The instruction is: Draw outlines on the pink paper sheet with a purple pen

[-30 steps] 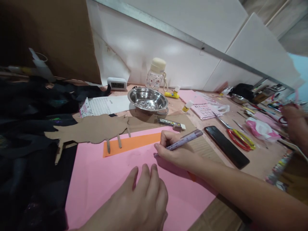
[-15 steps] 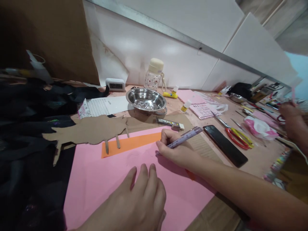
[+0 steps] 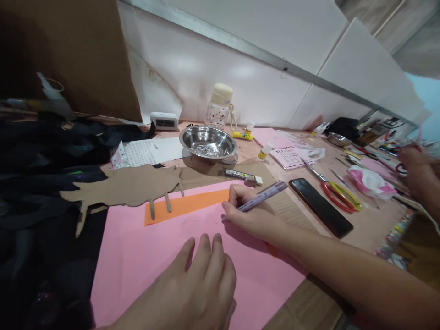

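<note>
A large pink sheet (image 3: 137, 266) lies in front of me, with an orange strip (image 3: 192, 205) across its upper part. My right hand (image 3: 252, 215) grips a light purple pen (image 3: 263, 196), its tip down at the pink sheet just below the strip. Faint curved lines show on the paper left of the tip. Flat on the sheet rests my left hand (image 3: 206, 279), fingers a little apart, holding nothing. A brown cardboard cutout (image 3: 137, 185) with thin legs lies at the upper left, two of its legs over the orange strip.
Behind the paper are a metal bowl (image 3: 208, 142), a lidded bottle (image 3: 219, 107) and a cutter (image 3: 242, 176). A black phone (image 3: 321, 206) and red-and-yellow-handled pliers (image 3: 340, 196) lie right. Another person's hand (image 3: 414, 162) is at the far right.
A small curved mark shows a little more clearly on the pink sheet left of the pen tip. Both hands have stayed almost in place.
</note>
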`<state>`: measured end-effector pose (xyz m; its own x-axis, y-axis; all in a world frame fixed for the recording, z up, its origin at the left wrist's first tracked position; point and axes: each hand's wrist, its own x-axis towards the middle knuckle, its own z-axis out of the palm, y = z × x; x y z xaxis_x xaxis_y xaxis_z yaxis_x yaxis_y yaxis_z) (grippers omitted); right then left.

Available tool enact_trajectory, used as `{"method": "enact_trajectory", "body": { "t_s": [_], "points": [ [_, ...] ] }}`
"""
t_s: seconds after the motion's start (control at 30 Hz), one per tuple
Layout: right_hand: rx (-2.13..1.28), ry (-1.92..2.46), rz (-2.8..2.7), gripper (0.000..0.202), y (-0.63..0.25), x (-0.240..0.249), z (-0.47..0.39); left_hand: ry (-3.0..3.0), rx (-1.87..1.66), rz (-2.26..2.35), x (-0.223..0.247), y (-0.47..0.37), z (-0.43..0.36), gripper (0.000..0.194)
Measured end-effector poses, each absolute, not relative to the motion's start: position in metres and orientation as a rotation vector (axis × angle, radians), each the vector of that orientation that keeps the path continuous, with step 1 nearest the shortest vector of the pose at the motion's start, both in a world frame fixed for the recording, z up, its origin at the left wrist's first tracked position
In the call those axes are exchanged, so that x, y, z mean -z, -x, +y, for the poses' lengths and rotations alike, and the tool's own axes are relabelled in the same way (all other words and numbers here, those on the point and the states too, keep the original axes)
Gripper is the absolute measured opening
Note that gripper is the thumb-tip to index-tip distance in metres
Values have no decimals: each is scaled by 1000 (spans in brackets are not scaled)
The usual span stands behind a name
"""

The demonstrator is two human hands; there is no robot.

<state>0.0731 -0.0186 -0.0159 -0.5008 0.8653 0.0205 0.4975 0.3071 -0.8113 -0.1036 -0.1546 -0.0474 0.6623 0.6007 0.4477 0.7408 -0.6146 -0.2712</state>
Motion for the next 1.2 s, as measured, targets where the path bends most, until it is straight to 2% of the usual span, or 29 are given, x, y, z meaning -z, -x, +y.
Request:
{"method": "enact_trajectory", "body": {
  "t_s": [0.33, 0.53, 0.7, 0.9, 1.2],
  "points": [
    [-1170, 1183, -2107, 33, -72, 17, -21, 2431, 466, -1039, 42, 100, -153, 40],
    [-1038, 1226, -2106, 32, -74, 20, -20, 2427, 450, -1047, 47, 97, -150, 46],
    [-1148, 1253, -2037, 31, -77, 20, -18, 2407, 465, -1050, 43, 100, -151, 47],
    [-1064, 1169, -2137, 32, -73, 15, -18, 2416, 475, -1039, 43, 102, -152, 47],
    [-1051, 1290, -2049, 31, -77, 21, -18, 2388, 499, -1038, 44, 101, -151, 47]
  ]
}}
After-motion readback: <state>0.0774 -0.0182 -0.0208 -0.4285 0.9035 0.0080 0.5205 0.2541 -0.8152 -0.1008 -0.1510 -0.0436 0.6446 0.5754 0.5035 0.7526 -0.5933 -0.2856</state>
